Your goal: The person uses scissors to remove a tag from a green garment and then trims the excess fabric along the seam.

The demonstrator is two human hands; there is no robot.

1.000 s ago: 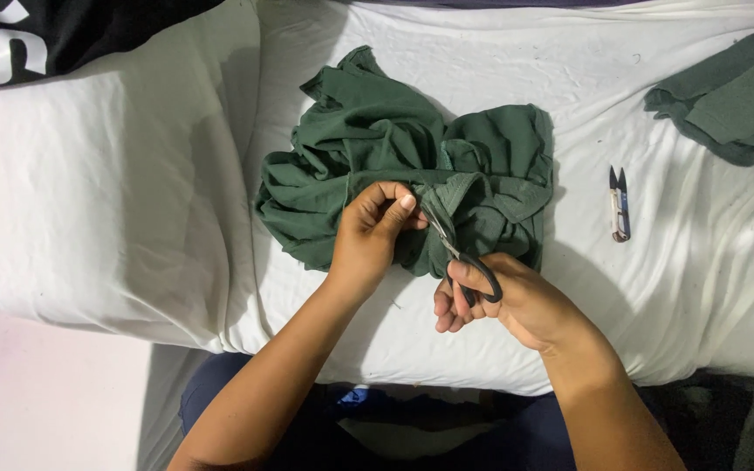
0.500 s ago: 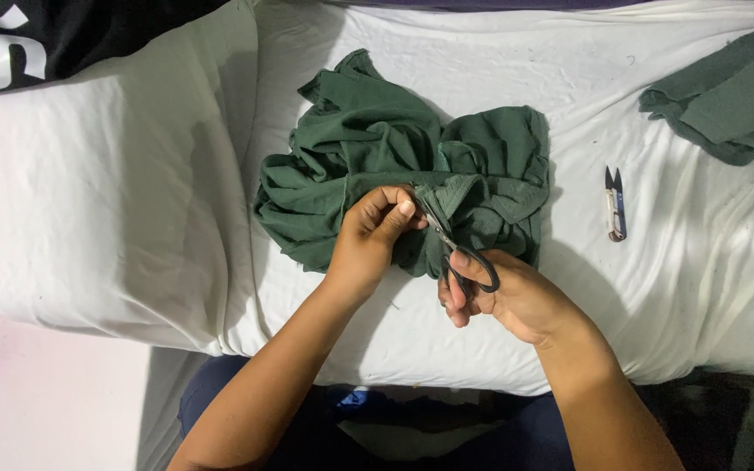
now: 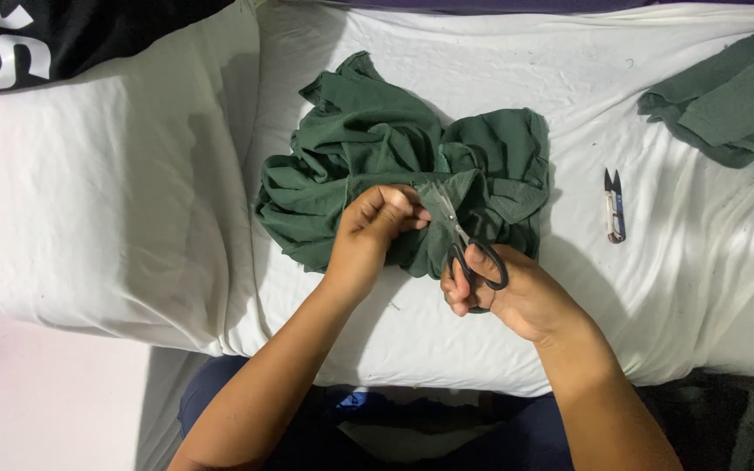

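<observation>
A crumpled dark green garment (image 3: pixel 377 148) lies on a white sheet (image 3: pixel 499 61). My left hand (image 3: pixel 375 228) pinches a fold of its near edge. My right hand (image 3: pixel 503 292) holds black-handled scissors (image 3: pixel 464 240), fingers through the loops. The blades point up and left into the green cloth just right of my left fingers. The blade tips are partly hidden by the fabric.
A small thread snipper (image 3: pixel 613 206) lies on the sheet to the right. Another green cloth piece (image 3: pixel 730 100) sits at the upper right. A white pillow (image 3: pixel 106 183) is on the left, with a black printed cloth (image 3: pixel 63 39) above it.
Both hands have stayed at the garment's near edge. The right hand with the scissors has shifted only slightly, and the view has moved a little.
</observation>
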